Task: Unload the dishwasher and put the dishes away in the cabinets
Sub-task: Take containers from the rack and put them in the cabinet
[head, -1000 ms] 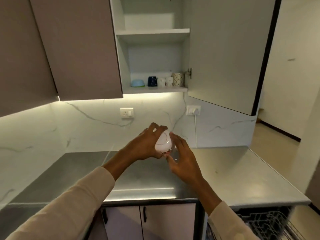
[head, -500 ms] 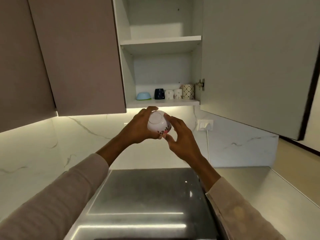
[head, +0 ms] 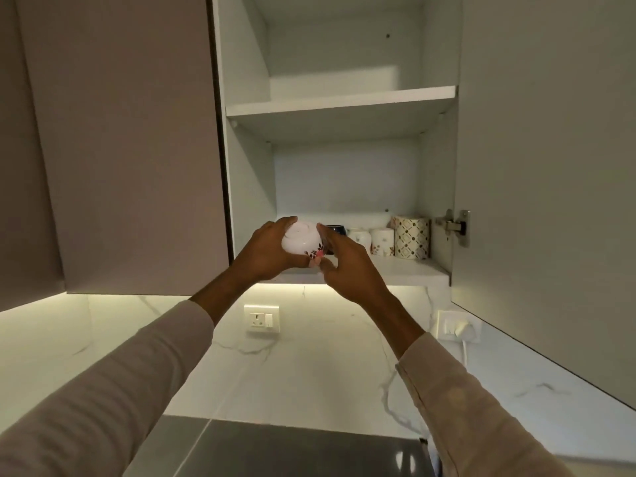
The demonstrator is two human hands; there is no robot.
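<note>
A small white bowl [head: 302, 241] with a flower print is held bottom-up at the front of the open cabinet's lower shelf [head: 395, 270]. My left hand [head: 266, 251] grips it from the left, fingers curled over its top. My right hand [head: 347, 266] touches its right side with thumb and fingertips. Behind the bowl on the shelf stand a dark blue cup [head: 335, 230], two white flowered cups [head: 382, 241] and a patterned mug [head: 412, 237]. Anything on the shelf behind my left hand is hidden.
The cabinet door [head: 550, 166] stands open at the right, its hinge [head: 456, 227] beside the mugs. The upper shelf [head: 340, 103] is bare. A closed cabinet door [head: 120, 142] is at the left. Two wall sockets [head: 261, 318] sit on the marble backsplash above the steel counter [head: 292, 449].
Both hands have lifted the bowl from above the counter up to the lower shelf's front edge. My view has tilted upward and closer to the cabinet.
</note>
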